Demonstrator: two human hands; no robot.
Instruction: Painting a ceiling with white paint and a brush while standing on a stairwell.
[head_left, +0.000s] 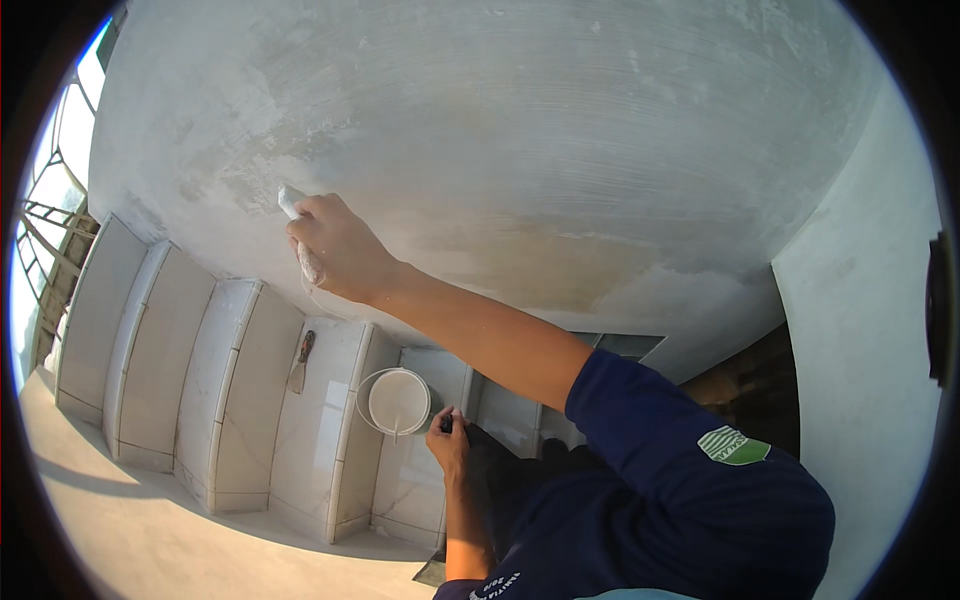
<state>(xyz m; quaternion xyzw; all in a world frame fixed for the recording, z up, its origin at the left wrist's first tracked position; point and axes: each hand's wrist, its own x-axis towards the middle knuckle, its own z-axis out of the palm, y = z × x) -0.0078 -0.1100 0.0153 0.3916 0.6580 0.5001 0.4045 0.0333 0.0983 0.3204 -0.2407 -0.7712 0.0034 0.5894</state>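
Note:
My right hand (340,248) is stretched out to the wall (480,120) at the left and grips what looks like a white-smeared paintbrush (290,198). Its pale head touches or nearly touches the wall, and a coated handle end pokes out below my fist. Patchy grey and tan areas with fine streaks cover the wall. Lower down, my left hand (450,438) is curled round a small black object (446,424), too small to name. Just beside it stands a white bucket (399,401) with a wire handle, white material inside and a drip down its side.
Tiled stairs (240,370) run along the foot of the wall, their edges stepping off to the left. A putty knife (301,360) lies on one tread. A pale wall (865,300) rises at the right, and metal framework (50,215) shows at far left.

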